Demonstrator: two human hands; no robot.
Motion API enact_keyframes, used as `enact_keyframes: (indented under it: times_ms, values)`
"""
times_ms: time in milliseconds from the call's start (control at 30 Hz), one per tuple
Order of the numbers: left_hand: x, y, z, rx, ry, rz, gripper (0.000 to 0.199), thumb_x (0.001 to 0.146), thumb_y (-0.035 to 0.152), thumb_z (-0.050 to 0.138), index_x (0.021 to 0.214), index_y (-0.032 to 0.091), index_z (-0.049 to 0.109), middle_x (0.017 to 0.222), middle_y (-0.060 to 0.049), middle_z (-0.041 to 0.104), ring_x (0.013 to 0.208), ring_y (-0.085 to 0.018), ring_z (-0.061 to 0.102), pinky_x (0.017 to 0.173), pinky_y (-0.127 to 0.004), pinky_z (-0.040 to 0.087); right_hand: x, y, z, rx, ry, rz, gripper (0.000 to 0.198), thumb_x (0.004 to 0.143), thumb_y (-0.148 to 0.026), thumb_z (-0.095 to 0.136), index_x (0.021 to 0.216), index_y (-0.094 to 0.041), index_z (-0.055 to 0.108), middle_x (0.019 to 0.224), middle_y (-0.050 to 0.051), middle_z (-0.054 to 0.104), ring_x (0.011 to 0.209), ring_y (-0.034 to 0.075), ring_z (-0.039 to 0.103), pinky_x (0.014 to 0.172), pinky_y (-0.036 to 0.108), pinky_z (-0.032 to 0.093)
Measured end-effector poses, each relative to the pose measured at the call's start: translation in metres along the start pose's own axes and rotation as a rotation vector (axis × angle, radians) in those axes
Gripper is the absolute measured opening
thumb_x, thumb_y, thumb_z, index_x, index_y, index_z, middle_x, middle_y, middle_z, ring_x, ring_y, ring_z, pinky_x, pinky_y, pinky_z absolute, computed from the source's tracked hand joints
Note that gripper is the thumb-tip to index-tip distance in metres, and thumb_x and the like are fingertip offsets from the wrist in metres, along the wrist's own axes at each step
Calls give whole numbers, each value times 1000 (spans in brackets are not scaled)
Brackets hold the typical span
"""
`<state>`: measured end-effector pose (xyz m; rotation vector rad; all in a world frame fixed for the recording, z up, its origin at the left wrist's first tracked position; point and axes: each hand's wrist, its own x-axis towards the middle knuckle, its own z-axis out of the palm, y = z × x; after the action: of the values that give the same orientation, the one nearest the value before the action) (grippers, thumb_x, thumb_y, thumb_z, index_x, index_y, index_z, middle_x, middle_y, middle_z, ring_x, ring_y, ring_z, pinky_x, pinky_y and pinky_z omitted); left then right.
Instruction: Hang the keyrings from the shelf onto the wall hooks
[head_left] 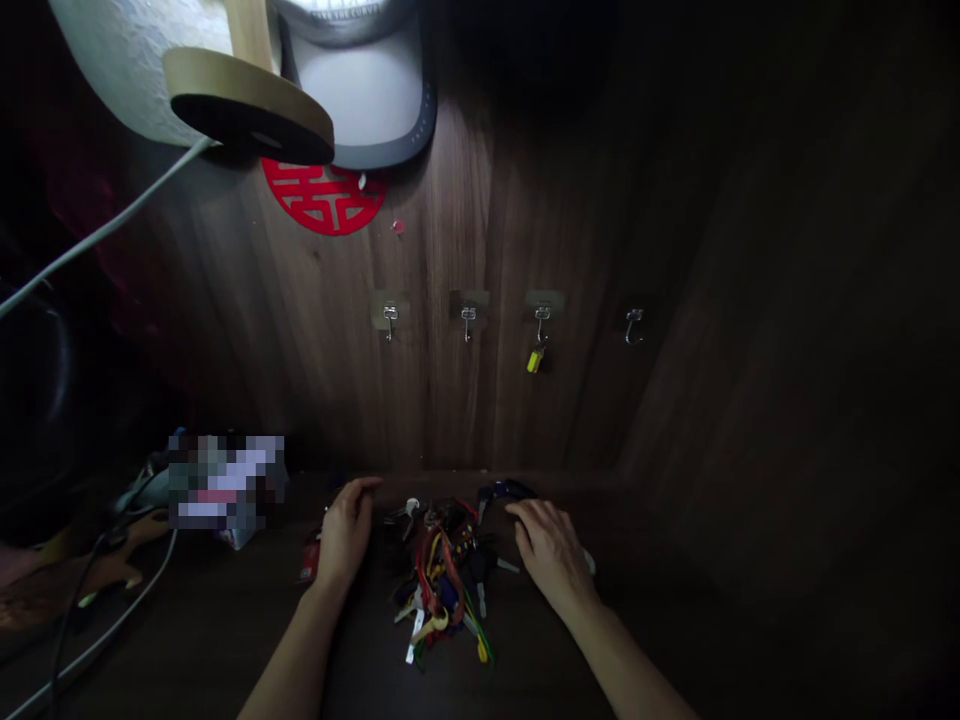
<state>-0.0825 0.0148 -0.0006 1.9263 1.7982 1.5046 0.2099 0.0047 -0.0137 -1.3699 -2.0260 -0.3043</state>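
Observation:
A tangled pile of keys with red, yellow and green cords lies on the dark wooden surface between my hands. My left hand rests on its edge at the left of the pile, fingers stretched inward and holding nothing visible. A small red object shows beside that wrist, partly hidden. At the right of the pile, my right hand lies palm down, its fingers extended. A dark key with a blue-black fob is just beyond its fingertips. Something pale under the right hand's outer edge is mostly covered.
Several metal hooks are stuck on the wood panel ahead; a yellow tag hangs from one. Above are a grey cap, a red paper cutout and a round lamp base. White cable and a blurred-out package are left.

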Motion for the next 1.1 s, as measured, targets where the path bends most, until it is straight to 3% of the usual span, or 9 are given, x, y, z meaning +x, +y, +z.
enact_keyframes:
  times_ms: [100, 233, 400, 567, 700, 933, 1100]
  values:
    - [2, -2, -5, 32, -128, 22, 26, 83, 30, 41, 91, 23, 65, 89, -3, 70, 86, -20, 65, 81, -32, 49, 2, -13, -9, 116, -48, -103, 33, 88, -16, 41, 115, -26, 56, 106, 6, 64, 98, 21, 56, 86, 39, 41]
    - [-1, 2, -6, 108, -335, 102, 20, 79, 32, 51, 83, 23, 68, 88, -4, 71, 88, -22, 64, 84, -34, 46, 3, -31, -20, 255, -232, -255, 40, 89, -23, 45, 129, -29, 47, 121, 5, 59, 111, 20, 51, 93, 39, 41]
    - [-3, 4, -6, 141, -431, 95, 19, 73, 30, 59, 89, 25, 70, 94, -4, 71, 92, -24, 62, 85, -36, 44, 3, -38, -21, 277, -317, -276, 30, 90, -25, 47, 118, -32, 56, 119, 2, 60, 111, 19, 52, 91, 36, 43]
    - [-1, 0, -3, 26, -437, 77, 15, 78, 29, 54, 78, 23, 68, 84, -4, 71, 83, -21, 64, 78, -31, 47, 4, -32, -15, 241, -241, -188, 22, 93, -25, 42, 97, -27, 63, 98, 3, 62, 95, 18, 57, 81, 34, 46]
    - [2, 5, -3, -43, -345, 89, 20, 81, 35, 51, 76, 22, 66, 81, -4, 70, 80, -21, 64, 77, -31, 47, 5, -29, -12, 203, -208, -149, 24, 94, -26, 39, 87, -24, 62, 91, 3, 62, 89, 18, 57, 77, 34, 46]
    - [-2, 31, 4, -312, -165, -83, 25, 80, 43, 51, 81, 20, 61, 74, 0, 66, 72, -18, 63, 68, -26, 48, 7, -29, -12, 234, -69, -120, 20, 93, -24, 40, 95, -25, 60, 93, 4, 62, 89, 19, 58, 78, 35, 45]
    - [-16, 60, 25, -633, -283, -190, 27, 77, 45, 58, 76, 17, 59, 69, 0, 65, 67, -16, 61, 64, -24, 48, 9, -38, -11, 331, 7, -121, 19, 92, -24, 42, 107, -23, 54, 99, 6, 63, 96, 20, 56, 83, 37, 43]
